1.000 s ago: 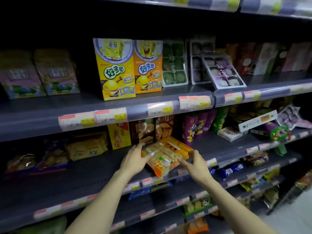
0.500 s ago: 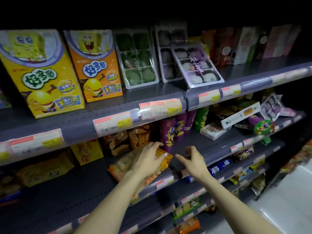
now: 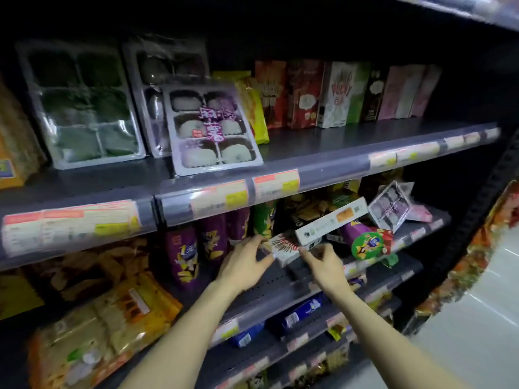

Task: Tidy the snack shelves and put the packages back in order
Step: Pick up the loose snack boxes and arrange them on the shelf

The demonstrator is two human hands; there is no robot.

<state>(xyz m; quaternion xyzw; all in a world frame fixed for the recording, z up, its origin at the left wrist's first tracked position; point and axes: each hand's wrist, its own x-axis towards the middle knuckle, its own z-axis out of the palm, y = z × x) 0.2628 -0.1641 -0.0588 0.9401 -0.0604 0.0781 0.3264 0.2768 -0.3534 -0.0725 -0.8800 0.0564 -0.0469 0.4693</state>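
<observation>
Both hands at the Pocky box point(image 3: 283, 246), middle shelf point(image 3: 269, 279).

Both forearms are extended up and forward from the bottom edge, converging on the box. The left hand point(image 3: 243, 265) is held with fingers spread and lightly bent, fingertips touching the box's left end. The right hand point(image 3: 325, 263) is seen with forefinger and thumb reaching to the box's near right edge; a closed grip is not shown for either hand. The box lies flat and askew on the shelf, beside the purple cans point(image 3: 182, 256), with a white box point(image 3: 331, 221) leaning across its far end.
</observation>
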